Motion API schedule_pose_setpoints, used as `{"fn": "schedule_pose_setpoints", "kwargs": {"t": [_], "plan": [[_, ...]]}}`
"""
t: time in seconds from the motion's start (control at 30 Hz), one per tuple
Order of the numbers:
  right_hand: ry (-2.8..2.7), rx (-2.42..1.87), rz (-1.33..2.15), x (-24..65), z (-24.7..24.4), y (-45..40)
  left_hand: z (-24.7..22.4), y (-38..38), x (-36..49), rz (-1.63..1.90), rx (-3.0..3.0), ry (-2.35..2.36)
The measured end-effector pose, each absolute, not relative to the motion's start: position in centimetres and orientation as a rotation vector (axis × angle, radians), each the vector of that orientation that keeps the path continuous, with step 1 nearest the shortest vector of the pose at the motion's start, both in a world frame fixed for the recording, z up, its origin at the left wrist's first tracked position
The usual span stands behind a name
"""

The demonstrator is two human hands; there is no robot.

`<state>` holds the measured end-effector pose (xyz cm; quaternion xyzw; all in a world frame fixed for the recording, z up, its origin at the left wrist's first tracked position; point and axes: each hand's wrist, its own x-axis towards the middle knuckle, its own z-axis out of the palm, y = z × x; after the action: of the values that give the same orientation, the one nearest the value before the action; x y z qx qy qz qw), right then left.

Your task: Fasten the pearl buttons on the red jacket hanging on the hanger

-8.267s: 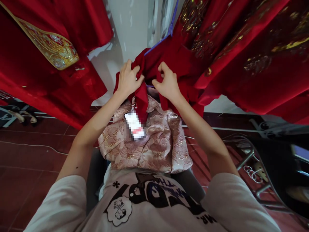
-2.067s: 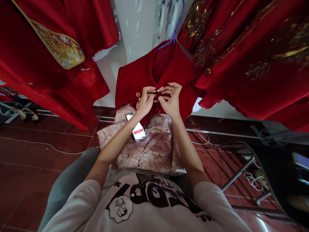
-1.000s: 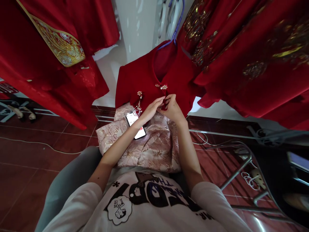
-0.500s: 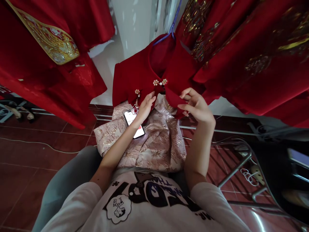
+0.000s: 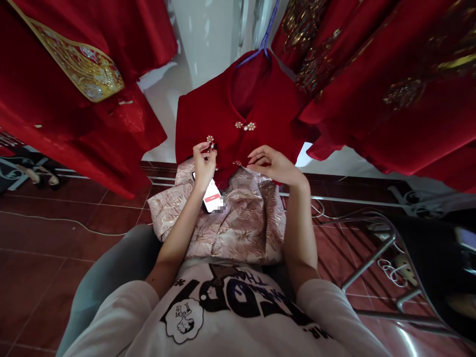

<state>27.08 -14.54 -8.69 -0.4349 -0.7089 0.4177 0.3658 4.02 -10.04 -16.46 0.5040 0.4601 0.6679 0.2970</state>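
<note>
A short red jacket [image 5: 267,106] hangs on a blue hanger [image 5: 265,44] in front of me, a pearl flower clasp [image 5: 245,126] fastening its neckline. At its left side, my left hand [image 5: 204,163] pinches a beaded flower ornament [image 5: 210,139]; the fingertips partly hide it. My right hand [image 5: 275,164] rests against the lower right front of the jacket, fingers loosely bent and apart. Near those fingers a second small flower clasp [image 5: 237,162] shows. Below lies a shiny pink brocade garment [image 5: 238,223] on my lap, with a lit phone [image 5: 212,197] on it, partly behind my left wrist.
Red garments with gold embroidery [image 5: 92,74] hang at left, and more red garments [image 5: 357,104] hang at right. A black chair with a metal frame [image 5: 372,255] stands at right, white cable beside it. Metal rack bars run low along the wall above the tiled floor [image 5: 55,238].
My left hand has moved left and up to the flower ornament. My right hand has let go of the lifted jacket edge and moved left; the front panel now hangs flat.
</note>
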Motion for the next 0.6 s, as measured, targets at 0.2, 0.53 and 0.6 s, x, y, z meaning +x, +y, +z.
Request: {"fn": "schedule_pose_setpoints", "kwargs": {"t": [0.2,0.53,0.6], "plan": [[-1.764,-1.513,0.699,23.5,-12.0,-12.7,-17.2,-10.1,4.4,1.704,1.46,1.126],[-1.729,-1.405,0.51,22.6,-12.9,-12.0,-18.0,-9.8,4.1,1.619,1.466,1.082],[-1.713,-1.314,0.702,22.8,-11.7,-12.7,-18.1,-9.8,4.1,1.608,1.47,1.098]]}}
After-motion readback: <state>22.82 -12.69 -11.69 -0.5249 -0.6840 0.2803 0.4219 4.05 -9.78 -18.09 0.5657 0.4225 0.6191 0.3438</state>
